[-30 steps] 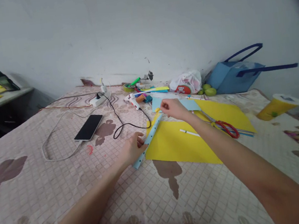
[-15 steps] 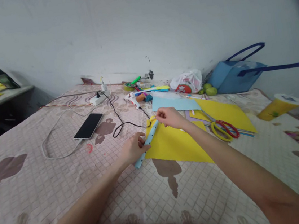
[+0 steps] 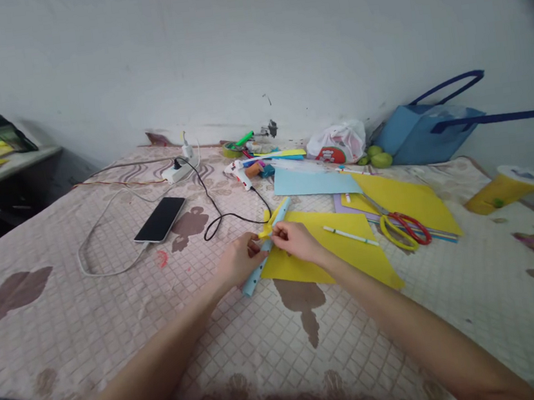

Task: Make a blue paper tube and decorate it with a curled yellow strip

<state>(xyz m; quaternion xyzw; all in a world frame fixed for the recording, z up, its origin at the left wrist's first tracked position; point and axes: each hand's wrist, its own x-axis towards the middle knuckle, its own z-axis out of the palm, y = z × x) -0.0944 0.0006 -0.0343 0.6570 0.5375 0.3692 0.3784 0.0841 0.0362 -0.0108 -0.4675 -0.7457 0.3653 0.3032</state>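
Observation:
A light-blue paper strip with dark dots (image 3: pixel 256 278) slants upward to the right, and my left hand (image 3: pixel 241 258) is closed on it near its middle. My right hand (image 3: pixel 295 240) is pinched at the strip's right side, beside a small yellow piece (image 3: pixel 265 229) that lies across the strip. Whether its fingertips hold the strip or the yellow piece is too small to tell. Under the right hand lies a yellow sheet (image 3: pixel 352 259), with a thin white and green stick (image 3: pixel 350 235) on it.
Scissors (image 3: pixel 404 230), light-blue paper (image 3: pixel 313 182) and another yellow sheet (image 3: pixel 413 201) lie to the right. A glue gun (image 3: pixel 239 174) with a black cable is behind the hands. On the left are a phone (image 3: pixel 160 219) and power strip (image 3: pixel 180 170). A blue bag (image 3: pixel 427 135) stands by the wall.
My right hand has moved down along the strip from its upper end, towards my left hand. The strip's top end and the white and green stick now show. The view has shifted slightly.

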